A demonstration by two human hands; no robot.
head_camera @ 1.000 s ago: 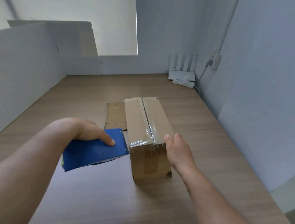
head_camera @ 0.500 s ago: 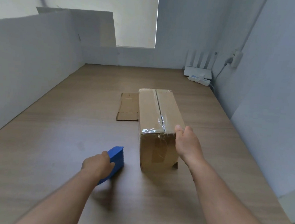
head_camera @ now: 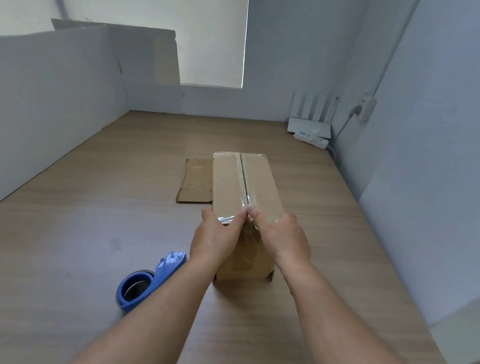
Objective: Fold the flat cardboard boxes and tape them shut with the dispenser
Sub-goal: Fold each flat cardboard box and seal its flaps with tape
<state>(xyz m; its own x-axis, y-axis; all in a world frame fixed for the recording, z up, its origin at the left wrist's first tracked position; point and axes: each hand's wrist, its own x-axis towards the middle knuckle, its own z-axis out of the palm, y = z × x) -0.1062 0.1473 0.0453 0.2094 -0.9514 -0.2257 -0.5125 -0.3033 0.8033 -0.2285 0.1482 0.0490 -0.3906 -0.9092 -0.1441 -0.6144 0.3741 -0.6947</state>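
Observation:
A folded brown cardboard box [head_camera: 247,182] stands on the wooden table [head_camera: 86,227], with clear tape along its top seam and down its near end. My left hand [head_camera: 214,237] and my right hand [head_camera: 283,239] both rest on the box's near top edge, their fingers meeting at the seam and pressing on the tape. The blue tape dispenser [head_camera: 150,281] lies on the table to the left of the box, free of both hands. A flat piece of cardboard [head_camera: 195,181] lies behind, touching the box's left side.
White foam boards [head_camera: 52,104] wall the table's left and back. A white router [head_camera: 310,115] and a power strip [head_camera: 311,137] sit at the far right corner, by a wall plug [head_camera: 363,109]. The table's right edge runs close to the box.
My left hand put the dispenser down on the table and came up to the box's near edge. My right hand slid from the box's right side to the seam.

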